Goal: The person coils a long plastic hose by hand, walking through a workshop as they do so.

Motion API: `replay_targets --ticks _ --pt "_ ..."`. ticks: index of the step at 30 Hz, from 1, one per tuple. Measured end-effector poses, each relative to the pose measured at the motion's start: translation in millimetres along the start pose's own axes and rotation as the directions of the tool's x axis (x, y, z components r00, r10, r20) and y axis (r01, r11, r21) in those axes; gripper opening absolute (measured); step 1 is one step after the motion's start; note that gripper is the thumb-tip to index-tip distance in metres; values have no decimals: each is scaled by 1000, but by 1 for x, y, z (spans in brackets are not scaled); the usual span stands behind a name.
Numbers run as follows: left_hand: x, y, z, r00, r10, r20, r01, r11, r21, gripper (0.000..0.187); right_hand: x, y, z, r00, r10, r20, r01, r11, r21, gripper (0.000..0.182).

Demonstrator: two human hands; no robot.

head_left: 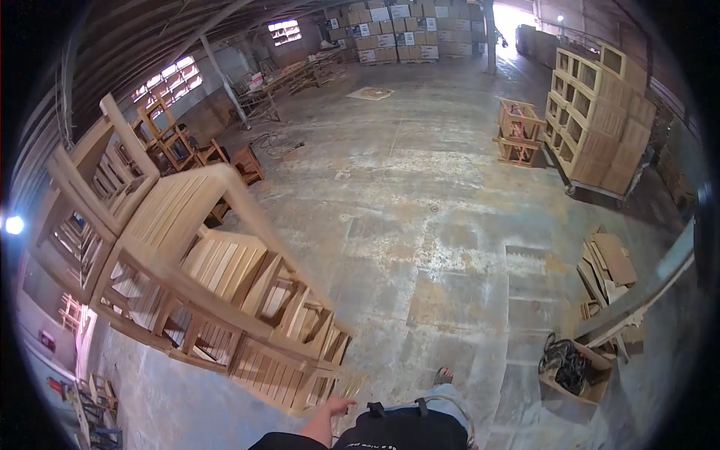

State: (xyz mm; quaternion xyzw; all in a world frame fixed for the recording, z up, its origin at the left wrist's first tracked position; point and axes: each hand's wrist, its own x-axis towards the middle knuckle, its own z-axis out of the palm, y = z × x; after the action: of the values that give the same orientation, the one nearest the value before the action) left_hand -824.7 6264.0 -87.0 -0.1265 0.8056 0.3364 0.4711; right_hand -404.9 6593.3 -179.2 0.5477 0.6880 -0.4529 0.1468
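My left hand (339,406) shows at the bottom of the head view, in front of my waist. Its fingers point to the right, loosely apart, and nothing shows in them. Just beyond it is the near end of a large pile of pale wooden slatted chairs (176,202), stacked on one another and filling the left side. The lowest slatted panel (274,375) is the part nearest to my left hand. My right hand is out of view.
On the right lie flattened cardboard (611,259) and an open carton (592,379) holding dark strap-like material (564,366). Farther off stand a wheeled cart of wooden cabinets (596,124) and a small wooden frame (519,131). Stacked boxes (397,37) line the back; a person (187,136) is at far left.
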Motion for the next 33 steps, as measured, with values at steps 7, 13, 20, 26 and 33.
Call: replay_targets --ticks 7,13,20,26,33 --pt "28 222 28 1000 12 12 -7 929 -371 31 138 -197 -168 977 -197 82 208 965 -161 28" --pt "126 323 34 957 288 41 -276 944 -182 32 260 -347 -238 950 -310 45 313 934 -169 30" --pt "214 412 -31 964 258 72 -243 955 -167 38 390 -579 -207 942 -255 217 298 935 -193 31" --pt "278 485 -140 998 -61 -25 40 864 -501 36 468 -763 -160 908 -238 346 327 917 -228 31" --pt "288 566 -260 958 -214 -192 42 765 -642 31 580 -942 -101 875 -219 432 348 904 -247 33"
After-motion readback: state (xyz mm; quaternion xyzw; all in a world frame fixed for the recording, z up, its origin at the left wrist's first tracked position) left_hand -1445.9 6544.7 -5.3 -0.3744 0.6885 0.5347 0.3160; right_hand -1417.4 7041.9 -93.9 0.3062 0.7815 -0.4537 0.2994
